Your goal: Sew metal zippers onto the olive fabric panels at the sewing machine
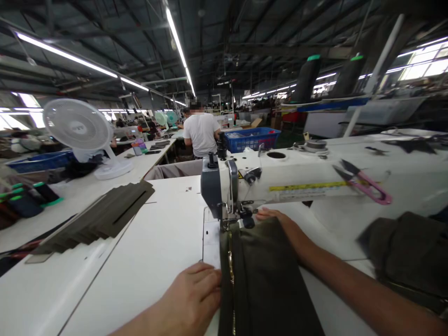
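A dark olive fabric piece with a gold-toothed zipper lies under the needle area of a white sewing machine. My left hand is closed at the fabric's left edge, fingers curled, with the tips partly hidden. Beyond the fabric's far right corner, my right hand reaches beside the presser foot. Its visible fingers are stretched out towards the machine head, and the fabric covers part of the hand. Pink-handled snips rest against the machine arm.
Left of the machine lies a fanned stack of olive fabric pieces. Thread spools and a white fan stand farther left. More dark fabric is heaped at right. A person in a white shirt sits ahead near a blue basket.
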